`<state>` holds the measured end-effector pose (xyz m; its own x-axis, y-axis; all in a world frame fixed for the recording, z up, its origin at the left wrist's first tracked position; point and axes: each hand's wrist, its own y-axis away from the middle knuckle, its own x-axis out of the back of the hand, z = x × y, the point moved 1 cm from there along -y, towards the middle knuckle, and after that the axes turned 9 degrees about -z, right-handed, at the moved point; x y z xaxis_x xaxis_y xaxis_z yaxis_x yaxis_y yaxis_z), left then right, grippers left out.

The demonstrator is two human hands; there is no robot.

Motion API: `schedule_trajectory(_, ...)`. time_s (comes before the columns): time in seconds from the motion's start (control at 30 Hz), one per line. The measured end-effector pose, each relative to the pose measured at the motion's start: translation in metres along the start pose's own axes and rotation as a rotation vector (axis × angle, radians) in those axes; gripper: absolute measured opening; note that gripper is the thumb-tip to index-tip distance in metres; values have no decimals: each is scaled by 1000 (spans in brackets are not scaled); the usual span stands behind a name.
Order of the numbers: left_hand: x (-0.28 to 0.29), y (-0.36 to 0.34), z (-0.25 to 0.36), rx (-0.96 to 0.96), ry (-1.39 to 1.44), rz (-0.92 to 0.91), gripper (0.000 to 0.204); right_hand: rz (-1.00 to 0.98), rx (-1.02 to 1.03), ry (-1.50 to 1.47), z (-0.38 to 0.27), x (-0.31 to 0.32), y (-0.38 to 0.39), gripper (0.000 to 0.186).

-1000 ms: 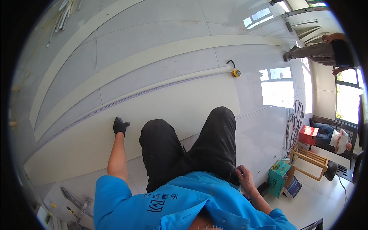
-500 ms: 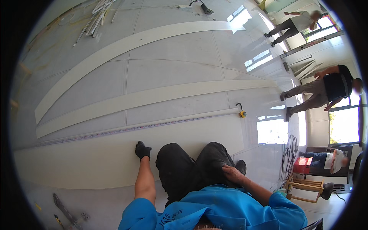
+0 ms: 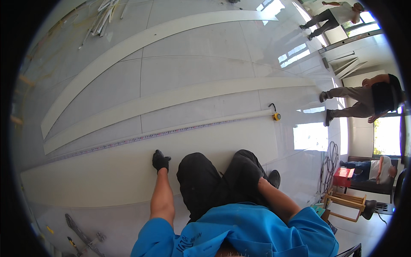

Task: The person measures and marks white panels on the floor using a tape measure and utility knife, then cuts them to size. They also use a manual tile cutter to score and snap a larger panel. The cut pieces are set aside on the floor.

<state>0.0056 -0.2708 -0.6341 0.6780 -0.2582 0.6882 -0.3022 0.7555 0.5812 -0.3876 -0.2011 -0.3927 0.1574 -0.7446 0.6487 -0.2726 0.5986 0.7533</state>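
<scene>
My left hand (image 3: 161, 161), in a black glove, rests on a wide, off-white panel (image 3: 98, 180) left of my knees. Its fingers look curled, with the thumb out to the right; nothing shows in them. My right forearm (image 3: 276, 196) ends at my right thigh, and the hand there cannot be told from the black trousers. Along the panel's far edge lies an extended tape measure blade (image 3: 171, 129). Its yellow and black case (image 3: 277, 116) sits at the panel's right end. I am crouching over the panel's near side.
Two long, narrow white strips, a nearer (image 3: 180, 98) and a farther one (image 3: 171, 32), lie beyond the panel. Slim offcuts (image 3: 104, 17) are piled far left. Several people stand or sit at right, near a coiled cable (image 3: 329, 167), a red box (image 3: 342, 176) and a wooden stool (image 3: 346, 204).
The view has shifted slightly. My left hand's thumb now sticks out to the right. My bare right hand showed on my thigh before; now its fingers are lost against black.
</scene>
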Motion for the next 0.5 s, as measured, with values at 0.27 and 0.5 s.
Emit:
schedule_trajectory(0.27, 0, -12, -9, 8, -14, -15, 61, 217, 56, -401, 2, 32, 124, 41)
schedule_trajectory(0.5, 4, -9, -6, -24, -23, -4, 58, 383, -499, -97, 120, 17, 187, 5)
